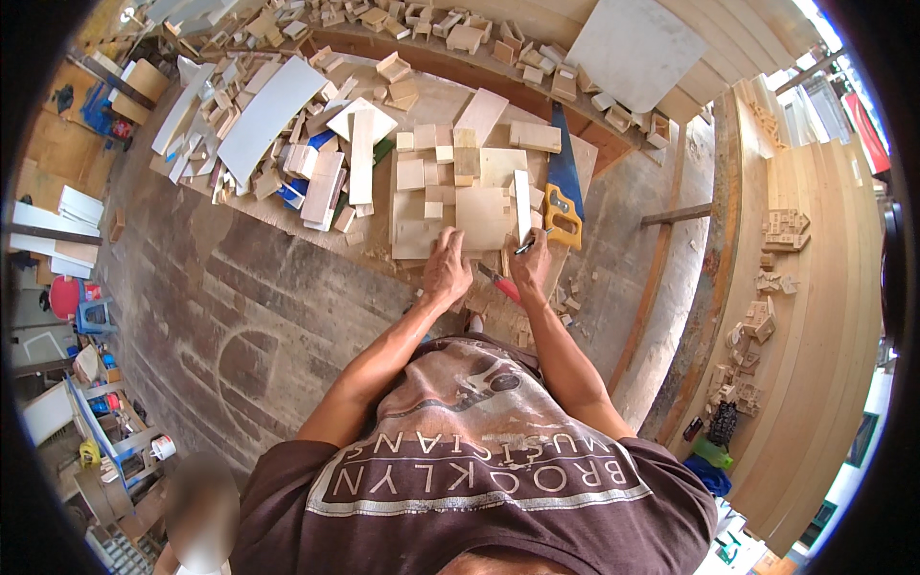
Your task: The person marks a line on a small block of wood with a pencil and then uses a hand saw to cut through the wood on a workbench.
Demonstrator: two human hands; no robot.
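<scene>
In my right hand [533, 265] is a slim dark pen [524, 247], held closed between the fingers close to the lower end of a narrow pale wood strip [522, 204]. My left hand [448, 269] has its fingers together on the lower left edge of a square wooden board [485, 218]. That board lies on a larger wooden panel [419, 236], among several small wood blocks [410, 174]. Right of the strip rests a handsaw [564, 196] with a yellow handle. Below the hands, a red-handled tool [505, 286] shows only in part.
Wood offcuts and a white board [272, 117] crowd the bench's left side. More scraps line a far ledge [422, 46]. Long planks [819, 316] carrying small wooden pieces stretch along the right. Shelving with tools [117, 436] and a blurred person [199, 522] are at lower left.
</scene>
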